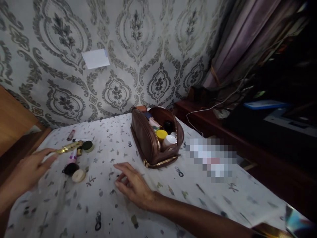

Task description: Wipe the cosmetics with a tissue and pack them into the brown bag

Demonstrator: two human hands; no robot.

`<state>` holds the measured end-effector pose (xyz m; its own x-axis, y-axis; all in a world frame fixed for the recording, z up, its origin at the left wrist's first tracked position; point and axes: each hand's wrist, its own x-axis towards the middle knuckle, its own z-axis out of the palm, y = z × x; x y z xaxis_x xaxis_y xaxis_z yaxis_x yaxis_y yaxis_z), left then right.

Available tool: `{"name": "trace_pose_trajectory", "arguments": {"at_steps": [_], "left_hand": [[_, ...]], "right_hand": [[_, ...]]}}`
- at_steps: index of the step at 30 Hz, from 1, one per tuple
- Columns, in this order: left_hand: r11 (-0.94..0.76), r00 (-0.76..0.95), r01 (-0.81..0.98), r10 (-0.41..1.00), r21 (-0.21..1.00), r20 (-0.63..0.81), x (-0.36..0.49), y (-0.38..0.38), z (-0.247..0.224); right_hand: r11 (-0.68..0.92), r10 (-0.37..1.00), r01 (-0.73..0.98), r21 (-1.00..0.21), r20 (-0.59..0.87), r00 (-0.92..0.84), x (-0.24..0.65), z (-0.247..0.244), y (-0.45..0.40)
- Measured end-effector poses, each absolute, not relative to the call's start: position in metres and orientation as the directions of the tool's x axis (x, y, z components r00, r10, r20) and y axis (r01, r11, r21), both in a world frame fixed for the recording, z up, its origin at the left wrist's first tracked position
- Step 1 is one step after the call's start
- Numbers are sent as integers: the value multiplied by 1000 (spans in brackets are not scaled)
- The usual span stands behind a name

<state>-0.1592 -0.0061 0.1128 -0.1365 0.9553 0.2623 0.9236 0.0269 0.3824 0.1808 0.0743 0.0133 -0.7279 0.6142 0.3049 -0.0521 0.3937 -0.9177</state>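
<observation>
My left hand (34,168) is closed on the near end of a shiny gold tube (68,147), pinched between thumb and fingers. Around it on the cloth lie a pink-and-white tube (72,156), a small gold-and-black bottle (79,148), a dark-lidded round jar (88,146), a black round item (71,169) and a cream-coloured round container (78,176). Over the middle of the table my right hand (135,185) is loosely bent, thumb and fingers apart, holding nothing. Beyond it stands an unzipped brown toiletry bag (146,138) with a yellow-lidded jar (161,135) and a white-lidded jar (170,141) inside.
A small pink tube (71,134) lies at the back left of the patterned tablecloth (106,211). The patterned wall (148,49) rises behind. To the right, a white cable (218,105) crosses a dark red wooden surface (190,110), and a blurred-out patch (211,158) covers something.
</observation>
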Motion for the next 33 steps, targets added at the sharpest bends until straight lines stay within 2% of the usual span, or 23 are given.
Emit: {"name": "trace_pose_trajectory", "arguments": {"at_steps": [1, 4, 7, 9, 11, 13, 16, 19, 22, 24, 27, 30, 33], "left_hand": [[91, -189, 939, 943, 332, 276, -140, -14, 115], [-26, 8, 946, 998, 322, 58, -84, -32, 115], [-140, 122, 943, 989, 302, 79, -45, -38, 114], [-160, 148, 939, 987, 306, 62, -27, -35, 116], [-147, 139, 928, 989, 341, 48, -9, -29, 117], [-131, 75, 912, 985, 388, 158, 12, -22, 113], [-171, -44, 899, 881, 404, 471, 45, -13, 94], [-240, 22, 915, 833, 325, 552, 68, -7, 72], [-210, 31, 925, 871, 315, 490, 73, 0, 64], [-145, -23, 916, 913, 375, 408, 70, 5, 67], [-49, -130, 811, 956, 583, 262, 60, 13, 75], [16, -194, 549, 975, 836, 109, 48, 19, 80], [76, -217, 224, 976, 972, -27, 42, 20, 78]], "right_hand": [[397, 603, -52, -916, 303, -738, 182, 18, 72], [431, 542, -44, -901, 297, -786, 187, 31, 65], [438, 465, -79, -896, 300, -833, 192, 36, 57], [335, 459, -104, -937, 259, -850, 195, 34, 54], [162, 506, -125, -979, 191, -841, 196, 28, 53], [16, 557, -146, -989, 130, -820, 195, 22, 53], [-57, 594, -153, -987, 89, -799, 191, 16, 53], [51, 640, -145, -988, 144, -755, 192, 13, 51], [235, 662, -88, -968, 226, -714, 197, 11, 49], [296, 633, -60, -953, 243, -735, 200, 10, 49], [256, 571, -88, -963, 224, -789, 201, 7, 53], [163, 525, -128, -978, 196, -829, 199, 6, 57], [59, 505, -165, -985, 171, -846, 198, 6, 59]]}}
